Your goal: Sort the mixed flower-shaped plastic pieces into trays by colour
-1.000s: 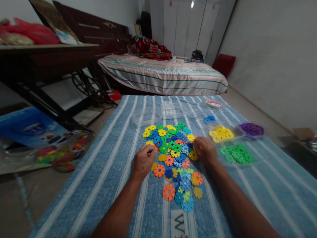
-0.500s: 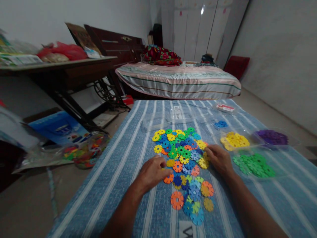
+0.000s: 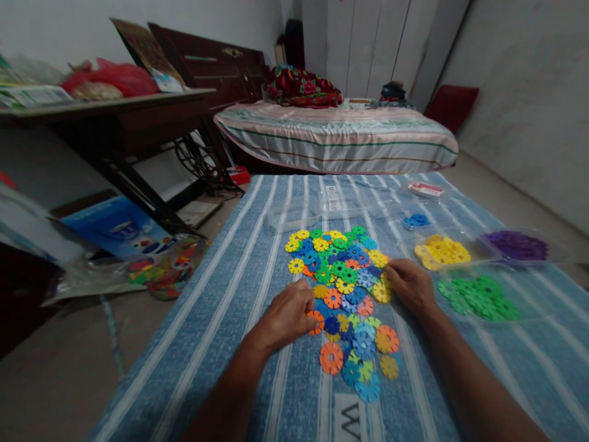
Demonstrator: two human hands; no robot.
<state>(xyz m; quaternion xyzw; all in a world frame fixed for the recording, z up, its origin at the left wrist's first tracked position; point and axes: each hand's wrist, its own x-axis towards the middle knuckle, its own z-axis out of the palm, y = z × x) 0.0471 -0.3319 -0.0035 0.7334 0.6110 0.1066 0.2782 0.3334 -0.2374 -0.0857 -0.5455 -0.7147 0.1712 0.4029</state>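
Note:
A loose heap of flat, notched plastic snowflake discs (image 3: 346, 273) in several colours lies on the striped blue cloth. At the heap's left edge is my left hand (image 3: 289, 312), its fingers curled in and its thumb beside an orange disc (image 3: 315, 322). What the left fingers hold, if anything, is hidden. On the opposite edge, my right hand (image 3: 410, 283) has its fingers pressed together next to a yellow disc (image 3: 381, 292). Whatever sits between those fingertips is too small to make out.
To the right stand clear tubs with yellow discs (image 3: 442, 252), purple discs (image 3: 516, 244), green discs (image 3: 481, 296) and blue discs (image 3: 415, 220). A clear container (image 3: 292, 215) and a red-and-white box (image 3: 426, 189) are farther back. A bed (image 3: 335, 138) lies beyond the table.
The view has tilted down a little, so the scene sits higher. My left fingers have curled in more, and the yellow glimpsed at them no longer shows. My right hand stays at the heap's right edge.

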